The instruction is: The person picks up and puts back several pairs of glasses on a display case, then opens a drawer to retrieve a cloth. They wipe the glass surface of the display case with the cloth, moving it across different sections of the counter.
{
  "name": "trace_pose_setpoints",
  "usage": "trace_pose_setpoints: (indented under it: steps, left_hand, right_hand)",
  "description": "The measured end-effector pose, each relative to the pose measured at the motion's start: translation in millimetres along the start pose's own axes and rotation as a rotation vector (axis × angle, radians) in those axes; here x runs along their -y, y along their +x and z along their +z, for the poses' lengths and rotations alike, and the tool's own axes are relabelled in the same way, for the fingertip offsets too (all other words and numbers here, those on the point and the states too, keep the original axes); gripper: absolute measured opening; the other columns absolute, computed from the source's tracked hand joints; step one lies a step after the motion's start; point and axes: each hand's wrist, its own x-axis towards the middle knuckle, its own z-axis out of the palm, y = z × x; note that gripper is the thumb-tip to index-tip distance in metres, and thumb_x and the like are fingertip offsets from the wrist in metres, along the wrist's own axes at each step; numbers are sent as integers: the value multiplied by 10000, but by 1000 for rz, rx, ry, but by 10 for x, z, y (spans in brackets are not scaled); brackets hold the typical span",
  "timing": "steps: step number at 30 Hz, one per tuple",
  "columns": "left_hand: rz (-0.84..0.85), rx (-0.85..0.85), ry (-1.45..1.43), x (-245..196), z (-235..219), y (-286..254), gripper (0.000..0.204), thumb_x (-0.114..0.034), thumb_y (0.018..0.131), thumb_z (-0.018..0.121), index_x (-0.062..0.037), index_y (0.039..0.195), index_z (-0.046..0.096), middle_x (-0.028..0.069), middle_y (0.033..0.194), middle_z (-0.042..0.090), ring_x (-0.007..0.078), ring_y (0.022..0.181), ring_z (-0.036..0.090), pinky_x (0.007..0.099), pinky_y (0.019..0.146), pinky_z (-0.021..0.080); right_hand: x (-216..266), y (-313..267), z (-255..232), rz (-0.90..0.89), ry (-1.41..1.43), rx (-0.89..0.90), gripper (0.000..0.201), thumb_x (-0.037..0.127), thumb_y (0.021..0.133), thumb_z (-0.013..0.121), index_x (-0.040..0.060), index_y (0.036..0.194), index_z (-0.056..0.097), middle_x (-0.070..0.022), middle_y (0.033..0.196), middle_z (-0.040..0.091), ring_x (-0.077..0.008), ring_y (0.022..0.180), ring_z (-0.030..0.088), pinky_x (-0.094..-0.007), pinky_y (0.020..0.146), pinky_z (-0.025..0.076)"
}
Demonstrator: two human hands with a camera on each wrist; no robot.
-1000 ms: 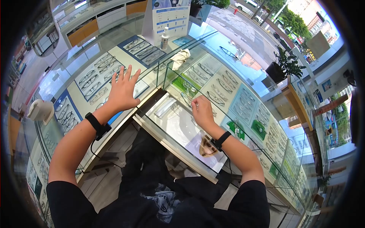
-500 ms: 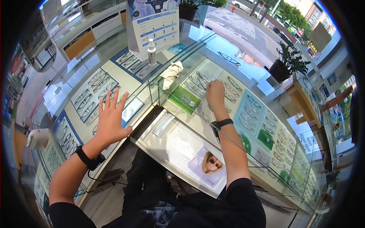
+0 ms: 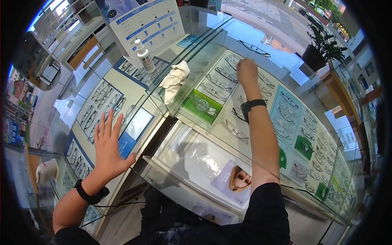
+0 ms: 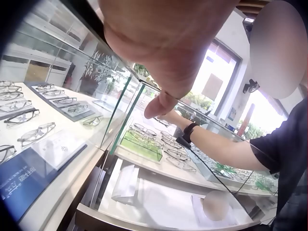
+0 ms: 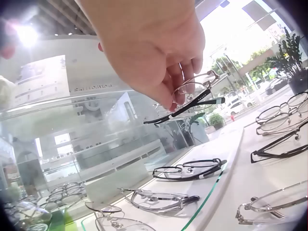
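My right hand (image 3: 248,72) pinches a pair of eyeglasses (image 5: 191,102) with dark temple arms, fingertips at the frame. In the right wrist view the pair hangs above a row of other glasses (image 5: 190,169) on a pale tray. The head view places this hand at the far end of that row, inside the glass display case. My left hand (image 3: 108,149) has its fingers spread and straight, holding nothing, over the left counter near a blue-and-white card (image 3: 136,127).
An open drawer (image 3: 163,167) with plastic packets and a portrait leaflet juts out in front of me. A crumpled cloth (image 3: 174,81) lies on the glass edge beside a spray bottle (image 3: 145,57). A green tray (image 3: 202,106) sits in the case's near corner.
My right hand has reached forward over the case, from near the green tray to the far end of the row. The left hand stays spread, now lower and farther left in the head view.
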Motion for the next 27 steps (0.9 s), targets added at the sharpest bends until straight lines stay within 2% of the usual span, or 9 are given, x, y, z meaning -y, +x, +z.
trace_pose_setpoints:
  steps: [6, 9, 11, 17, 21, 27]
  left_hand:
    - [13, 8, 7, -18, -15, 26, 1040, -294, 635, 717, -74, 1575, 328, 256, 1655, 210, 475, 1532, 165, 604, 1217, 129]
    - [28, 13, 1, -5, -12, 30, 1040, -305, 638, 713, -59, 1573, 328, 266, 1649, 215, 488, 1530, 160, 611, 1211, 124]
    - [27, 7, -10, -5, -9, 35, 1037, -305, 640, 713, -49, 1569, 331, 269, 1647, 219, 490, 1528, 164, 609, 1211, 119]
    - [17, 18, -3, -22, -25, 50, 1035, -310, 644, 718, -45, 1567, 330, 269, 1647, 218, 491, 1529, 157, 606, 1209, 126]
    - [19, 20, -8, -11, -21, 52, 1037, -315, 644, 723, -48, 1566, 331, 266, 1649, 215, 487, 1533, 152, 601, 1211, 126]
    - [16, 22, -15, -26, -27, 61, 1033, -313, 648, 726, -49, 1566, 332, 265, 1652, 212, 481, 1534, 158, 598, 1213, 124]
  right_hand:
    - [-63, 177, 205, 40, 45, -26, 83, 91, 816, 696, 35, 794, 753, -163, 943, 703, -367, 967, 645, -455, 909, 508]
    - [-100, 223, 398, 15, 21, 2, 76, 83, 806, 694, 42, 794, 757, -157, 959, 704, -367, 990, 638, -453, 937, 498]
    - [-117, 255, 476, 46, 15, 89, 86, 67, 799, 681, 28, 815, 756, -154, 987, 704, -365, 1024, 631, -447, 967, 487]
    - [-185, 195, 773, 63, -32, 134, 123, 41, 798, 652, -16, 866, 736, -146, 1024, 701, -349, 1069, 618, -446, 984, 480]
    - [-286, 186, 1051, 116, -33, 119, 118, 35, 794, 644, -6, 861, 732, -147, 1036, 698, -342, 1095, 614, -440, 1001, 471]
    - [-172, 118, 873, 32, -107, 173, 166, 58, 786, 638, 4, 899, 747, -131, 1063, 692, -340, 1115, 612, -466, 1111, 390]
